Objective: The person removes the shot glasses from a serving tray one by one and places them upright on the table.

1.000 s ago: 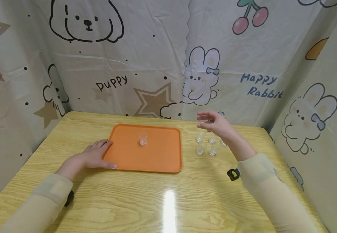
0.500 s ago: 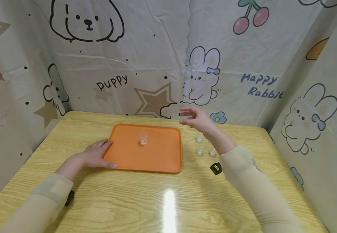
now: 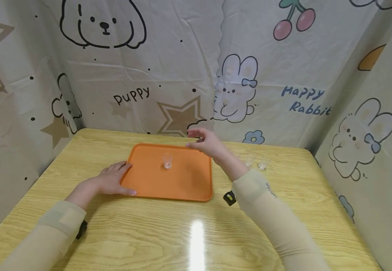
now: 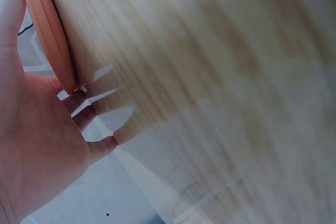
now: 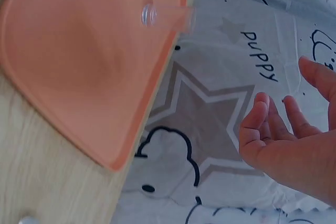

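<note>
On the orange tray (image 3: 168, 184) stands one small clear shot glass (image 3: 167, 162), towards the far side. My left hand (image 3: 109, 180) rests at the tray's left edge, fingers spread along the rim and thumb at the front corner. The left wrist view shows the tray rim (image 4: 50, 30) beside the spread fingers. My right hand (image 3: 206, 143) hovers over the tray's far right corner, to the right of the glass. Its fingers are loosely bent, and the right wrist view shows nothing between thumb and fingers, with the shot glass (image 5: 168, 18) some way off.
Several more shot glasses (image 3: 263, 164) stand on the wooden table (image 3: 141, 233) right of the tray, partly hidden behind the right forearm. A printed cloth (image 3: 131, 67) hangs behind the table and along both sides.
My right hand has moved left, from above the group of shot glasses to over the tray's far right corner. My left hand, the tray and its glass stay in place.
</note>
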The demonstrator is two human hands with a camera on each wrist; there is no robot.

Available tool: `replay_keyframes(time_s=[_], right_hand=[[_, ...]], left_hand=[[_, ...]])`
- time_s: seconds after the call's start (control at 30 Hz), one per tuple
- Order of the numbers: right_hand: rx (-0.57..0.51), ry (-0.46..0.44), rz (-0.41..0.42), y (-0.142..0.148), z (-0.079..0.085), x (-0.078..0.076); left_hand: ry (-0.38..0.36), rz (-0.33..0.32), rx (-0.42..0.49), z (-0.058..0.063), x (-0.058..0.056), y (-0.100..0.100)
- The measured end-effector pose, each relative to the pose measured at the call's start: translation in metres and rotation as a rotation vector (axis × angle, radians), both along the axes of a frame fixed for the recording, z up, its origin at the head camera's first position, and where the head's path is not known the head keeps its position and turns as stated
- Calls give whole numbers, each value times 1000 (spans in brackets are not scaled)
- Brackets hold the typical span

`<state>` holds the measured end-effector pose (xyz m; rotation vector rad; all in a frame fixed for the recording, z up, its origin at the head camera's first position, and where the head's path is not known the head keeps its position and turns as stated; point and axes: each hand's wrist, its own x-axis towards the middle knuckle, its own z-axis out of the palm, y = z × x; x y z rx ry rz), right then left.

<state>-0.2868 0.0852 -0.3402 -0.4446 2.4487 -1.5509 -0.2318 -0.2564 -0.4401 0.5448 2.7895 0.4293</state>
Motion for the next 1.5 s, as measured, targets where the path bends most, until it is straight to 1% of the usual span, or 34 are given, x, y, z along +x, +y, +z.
replay_keyframes(time_s=[0.17, 0.27, 0.5, 0.67, 0.83, 1.03, 1.13, 1.5], right_hand=[[-32, 1, 12, -21, -13, 3], [-54, -14, 14, -30, -22, 6], [-70, -43, 6, -43, -47, 3], [-35, -74, -21, -47, -64, 2], [31, -52, -40, -53, -80, 1], [2, -44, -45, -64, -96, -4], [-18, -37, -52, -68, -102, -7], [-43, -44, -61, -73, -106, -6]], left_hand=[[-9, 5, 1, 1, 1, 0], [-10, 4, 1, 1, 0, 0], [-7, 6, -5, 0, -1, 1], [-15, 3, -6, -1, -1, 2], [-15, 0, -1, 0, -2, 1], [-22, 6, -5, -1, -3, -1], [-22, 9, -1, 0, -2, 0], [-33, 9, 5, 2, -2, 2]])
